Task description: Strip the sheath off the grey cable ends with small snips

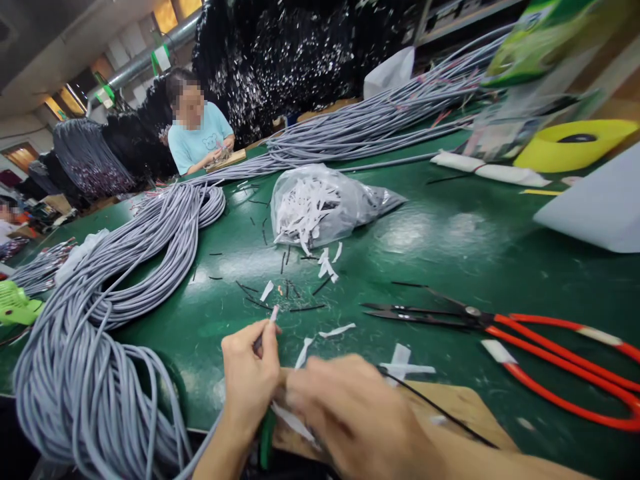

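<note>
My left hand [253, 363] is closed in a pinch on a grey cable [274, 315], whose pale wrapped end sticks up past the thumb. Close beside it is my right hand [350, 413], its fingers smeared by motion, so what they hold does not show. Beneath the hands lie a brown board [460, 407], a green handle-like piece [267, 440] and white paper strips [295, 423]. A thin black cord [440, 407] runs over the board behind my right hand. Short black tube pieces [307, 308] and white scraps [337, 330] are strewn just ahead.
Long-handled scissors with red grips [565, 333] lie at right. A plastic bag of white strips [320, 207] sits mid-table. Coiled grey cables [100, 373] fill the left, and more cables [380, 127] stretch across the back. A yellow tape roll [575, 143] is far right. A person [200, 133] sits opposite.
</note>
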Motion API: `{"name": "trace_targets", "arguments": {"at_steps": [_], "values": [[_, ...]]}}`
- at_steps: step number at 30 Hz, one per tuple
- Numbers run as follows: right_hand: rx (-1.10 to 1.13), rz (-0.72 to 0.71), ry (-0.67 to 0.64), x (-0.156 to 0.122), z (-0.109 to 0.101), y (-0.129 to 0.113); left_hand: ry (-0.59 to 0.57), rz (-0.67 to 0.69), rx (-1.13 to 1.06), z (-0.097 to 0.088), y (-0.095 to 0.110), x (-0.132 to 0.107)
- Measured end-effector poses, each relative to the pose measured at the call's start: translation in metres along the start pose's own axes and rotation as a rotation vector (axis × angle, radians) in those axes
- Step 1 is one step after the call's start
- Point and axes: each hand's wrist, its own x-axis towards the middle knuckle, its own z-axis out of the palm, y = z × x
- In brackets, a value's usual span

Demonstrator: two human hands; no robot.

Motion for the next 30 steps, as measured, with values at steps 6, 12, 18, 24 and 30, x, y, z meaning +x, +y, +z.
{"name": "trace_targets", "arguments": {"at_steps": [6, 12, 18, 24, 30], "values": [[-0.090, 0.222, -0.056, 0.005, 0.009, 0.022, 0.058, -0.092, -0.281, -0.008, -0.001, 0.002], [-0.049, 0.273, -0.141, 0.005, 0.013, 0.023, 0.020, -0.054, -0.298, -0.005, 0.001, -0.002], [0.019, 0.330, 0.003, 0.012, 0.009, 0.023, -0.041, 0.049, -0.260, -0.001, 0.007, -0.007], [0.017, 0.260, -0.065, 0.011, 0.010, 0.018, 0.039, -0.074, -0.407, -0.002, 0.009, -0.004], [0.057, 0.306, -0.066, 0.011, 0.010, 0.017, 0.052, 0.016, -0.312, 0.000, 0.009, -0.006]]}}
